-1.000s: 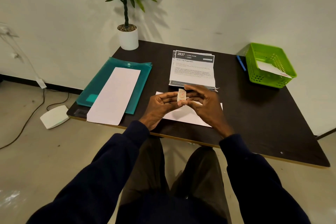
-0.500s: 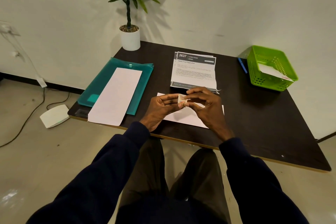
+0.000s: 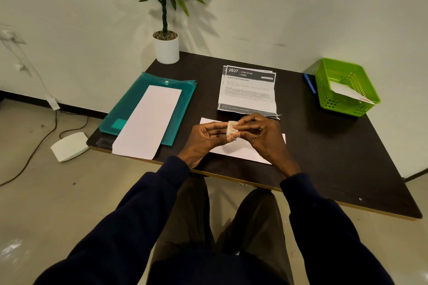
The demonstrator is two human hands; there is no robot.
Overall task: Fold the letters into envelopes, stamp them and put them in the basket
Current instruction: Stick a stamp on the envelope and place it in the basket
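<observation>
A small stamp (image 3: 231,127) is pinched between the fingertips of my left hand (image 3: 205,140) and my right hand (image 3: 262,137), held just above a white envelope (image 3: 243,149) that lies flat near the table's front edge. Behind it lies a stack of printed letters (image 3: 249,90). A green basket (image 3: 333,103) stands at the back right with one envelope (image 3: 346,91) inside. Another white envelope (image 3: 148,120) rests on a teal folder (image 3: 129,104) at the left.
A potted plant (image 3: 166,47) stands at the back left corner of the dark table (image 3: 324,146). A blue pen (image 3: 309,83) lies beside the basket. On the floor to the left are a white device (image 3: 69,146) and cables.
The stamp has turned a little between my fingertips, from upright to slightly tilted. Both hands stay over the envelope; the view has shifted slightly.
</observation>
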